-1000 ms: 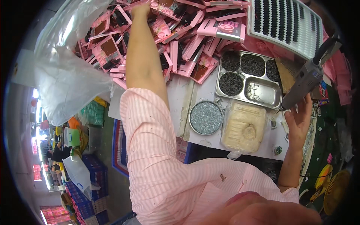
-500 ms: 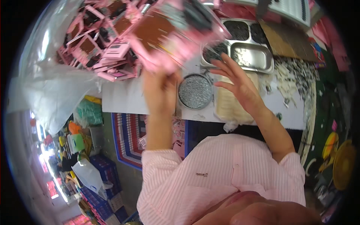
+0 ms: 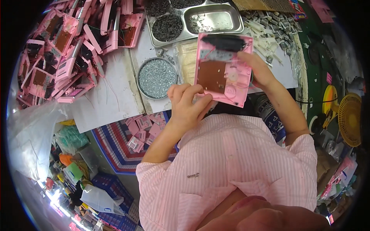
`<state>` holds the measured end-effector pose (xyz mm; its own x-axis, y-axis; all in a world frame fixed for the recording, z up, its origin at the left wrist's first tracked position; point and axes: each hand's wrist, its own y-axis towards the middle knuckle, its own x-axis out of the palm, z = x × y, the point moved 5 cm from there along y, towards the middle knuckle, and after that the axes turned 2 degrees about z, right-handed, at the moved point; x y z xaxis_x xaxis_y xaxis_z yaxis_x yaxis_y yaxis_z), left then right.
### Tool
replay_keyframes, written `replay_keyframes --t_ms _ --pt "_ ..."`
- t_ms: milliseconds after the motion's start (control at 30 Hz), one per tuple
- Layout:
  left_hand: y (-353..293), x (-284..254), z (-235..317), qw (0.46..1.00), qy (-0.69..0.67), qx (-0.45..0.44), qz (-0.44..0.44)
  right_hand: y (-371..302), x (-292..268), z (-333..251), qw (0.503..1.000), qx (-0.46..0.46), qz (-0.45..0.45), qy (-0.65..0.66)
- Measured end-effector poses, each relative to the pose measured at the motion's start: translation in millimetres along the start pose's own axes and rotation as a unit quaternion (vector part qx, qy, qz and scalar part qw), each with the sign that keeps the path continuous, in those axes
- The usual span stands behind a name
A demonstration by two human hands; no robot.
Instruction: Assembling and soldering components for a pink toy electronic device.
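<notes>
An open pink plastic casing (image 3: 239, 82) is tilted up in front of my chest, above the table's near edge. It holds a brown circuit board, a grey-green strip and a bulky black part along its far end. My left hand (image 3: 187, 104) pinches the casing's near left corner between fingers and thumb. At its upper right side, my right hand (image 3: 259, 69) grips the edge, with the thumb over the rim and the other fingers hidden behind. A round tin (image 3: 157, 78) full of small silvery screws stands to the left of the casing.
A heap of similar pink casings (image 3: 58, 57) with wires covers the far left. A metal compartment tray (image 3: 214, 18) of small dark parts stands at the back. Loose white and metallic pieces (image 3: 269, 34) lie at right. A basket (image 3: 115, 148) of pink parts sits below.
The casing has come from the far left toward my chest. My right hand, previously empty with spread fingers, now grips its right edge. The view has shifted.
</notes>
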<state>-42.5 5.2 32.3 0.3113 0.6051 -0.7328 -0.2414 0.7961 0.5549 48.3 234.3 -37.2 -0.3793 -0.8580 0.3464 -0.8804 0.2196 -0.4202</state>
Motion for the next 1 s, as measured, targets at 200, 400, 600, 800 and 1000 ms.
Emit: replay_keyframes --t_ms 200,400,600,800,1000 --pt "-11.2 21.4 -15.3 0.99 -0.091 -0.015 -0.107 15.4 2.3 -13.5 0.959 0.046 0.017 -0.279" --pt "-3.1 21.3 -14.9 0.985 -0.045 -0.081 -0.145 9.0 -17.5 -51.0 0.915 -0.055 0.01 -0.399" --pt "8.9 31.8 -15.4 0.975 -0.007 -0.114 -0.192 -20.0 -20.1 -43.2 0.929 -0.036 0.044 -0.367" --pt "14.7 27.6 -16.2 0.957 0.051 -0.118 -0.261 -0.4 8.8 -35.2 0.858 -0.105 0.102 -0.493" --pt "31.8 25.3 -33.3 0.955 -0.086 -0.141 -0.245 24.0 4.5 -20.5 0.913 -0.097 0.101 -0.384"
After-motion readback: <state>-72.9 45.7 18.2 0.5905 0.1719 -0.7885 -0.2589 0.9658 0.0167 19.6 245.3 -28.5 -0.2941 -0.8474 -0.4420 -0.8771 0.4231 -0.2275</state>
